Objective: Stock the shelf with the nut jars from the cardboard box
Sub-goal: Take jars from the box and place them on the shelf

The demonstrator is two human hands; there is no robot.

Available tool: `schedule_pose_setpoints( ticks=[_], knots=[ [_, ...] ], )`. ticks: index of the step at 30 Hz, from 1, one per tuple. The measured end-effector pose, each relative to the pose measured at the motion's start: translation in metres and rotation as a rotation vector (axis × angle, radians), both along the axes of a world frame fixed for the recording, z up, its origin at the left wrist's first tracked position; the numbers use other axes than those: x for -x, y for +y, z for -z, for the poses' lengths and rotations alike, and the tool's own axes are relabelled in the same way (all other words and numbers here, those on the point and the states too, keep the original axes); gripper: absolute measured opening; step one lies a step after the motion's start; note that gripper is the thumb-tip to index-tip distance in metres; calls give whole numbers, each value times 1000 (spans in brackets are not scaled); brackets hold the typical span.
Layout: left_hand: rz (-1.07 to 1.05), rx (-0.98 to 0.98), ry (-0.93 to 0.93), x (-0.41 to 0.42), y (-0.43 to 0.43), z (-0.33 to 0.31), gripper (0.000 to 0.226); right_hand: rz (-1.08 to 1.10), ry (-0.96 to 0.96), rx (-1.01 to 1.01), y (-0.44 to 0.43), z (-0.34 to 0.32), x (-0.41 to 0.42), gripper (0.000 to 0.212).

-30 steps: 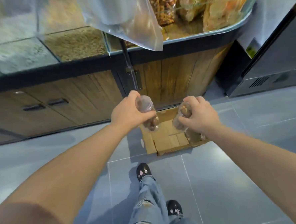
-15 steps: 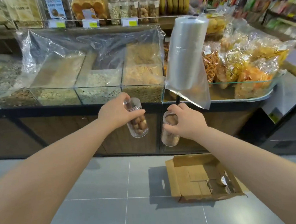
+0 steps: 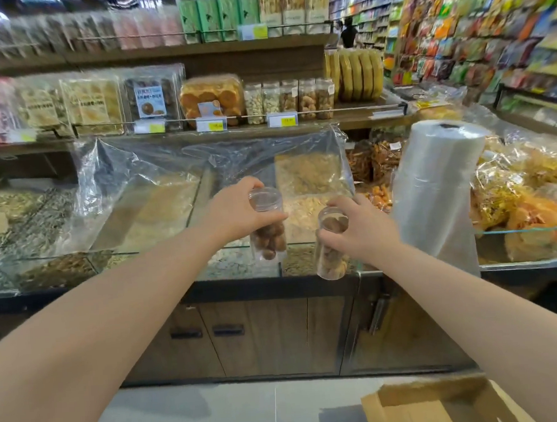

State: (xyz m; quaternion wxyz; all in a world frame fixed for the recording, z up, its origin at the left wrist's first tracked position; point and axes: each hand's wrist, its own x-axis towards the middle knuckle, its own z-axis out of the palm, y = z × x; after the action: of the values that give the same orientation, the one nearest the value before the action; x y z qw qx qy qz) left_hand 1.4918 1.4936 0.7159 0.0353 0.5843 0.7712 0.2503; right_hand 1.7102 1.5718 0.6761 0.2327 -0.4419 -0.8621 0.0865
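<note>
Fingers of left hand (image 3: 234, 210) curl round left jar (image 3: 269, 234); those of right hand (image 3: 361, 230) curl round right jar (image 3: 331, 250). Both jars near upright, lids up, above counter (image 3: 112, 294) front edge. Stocked jar row (image 3: 290, 101) on shelf (image 3: 363, 122) lies ahead and higher; right hand nearer its right end.

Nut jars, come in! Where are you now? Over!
Left hand grips left jar; right hand grips right jar. Neither on the shelf yet. Bag roll close beside right hand.

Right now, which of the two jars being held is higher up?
The jar in the left hand: its lid sits above the lid of the other jar, which the right hand holds lower.
</note>
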Motion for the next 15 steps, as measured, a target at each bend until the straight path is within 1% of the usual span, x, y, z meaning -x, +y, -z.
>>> schedule_pose_setpoints(
  ticks=[3,6,9,12,15],
  knots=[
    [-19,-15,3,16,36,-9,79,-9,-11,-31,39,-12,23,65],
    [-74,-14,-68,35,71,-18,78,-3,-12,-24,79,-27,46,62],
    [-123,-53,-121,57,103,-29,76,18,-4,-22,119,-39,72,61],
    [-125,-96,-121,79,135,-38,78,30,18,-34,154,-47,96,58],
    [-123,-99,-148,98,170,-46,75,44,-9,-47,188,-54,118,59]
  ],
)
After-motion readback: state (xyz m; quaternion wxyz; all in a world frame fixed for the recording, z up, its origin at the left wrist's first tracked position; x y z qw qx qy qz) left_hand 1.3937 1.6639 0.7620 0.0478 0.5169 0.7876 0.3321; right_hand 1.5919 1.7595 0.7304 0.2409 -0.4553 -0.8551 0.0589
